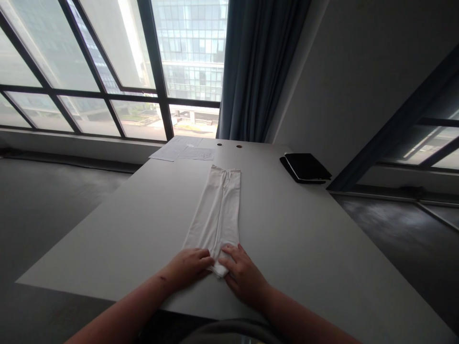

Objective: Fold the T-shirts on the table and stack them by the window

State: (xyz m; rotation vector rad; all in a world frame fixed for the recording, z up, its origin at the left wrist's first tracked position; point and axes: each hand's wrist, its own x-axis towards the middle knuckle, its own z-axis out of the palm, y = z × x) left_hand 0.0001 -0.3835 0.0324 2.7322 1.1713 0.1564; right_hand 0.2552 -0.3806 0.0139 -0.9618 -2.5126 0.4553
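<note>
A long white cloth point(218, 205), folded into a narrow strip, lies lengthwise on the grey table point(304, 239), running away from me. My left hand point(188, 265) and my right hand point(242, 272) both rest at its near end. The fingers of each hand curl over and pinch the cloth's near edge, which is rolled or folded up a little between them.
A black notebook or tablet case point(304, 167) lies at the table's far right. Sheets of paper point(182, 150) sit at the far left edge, near two cable holes point(229, 145). Beyond are large windows, a dark curtain point(258, 67) and a grey floor.
</note>
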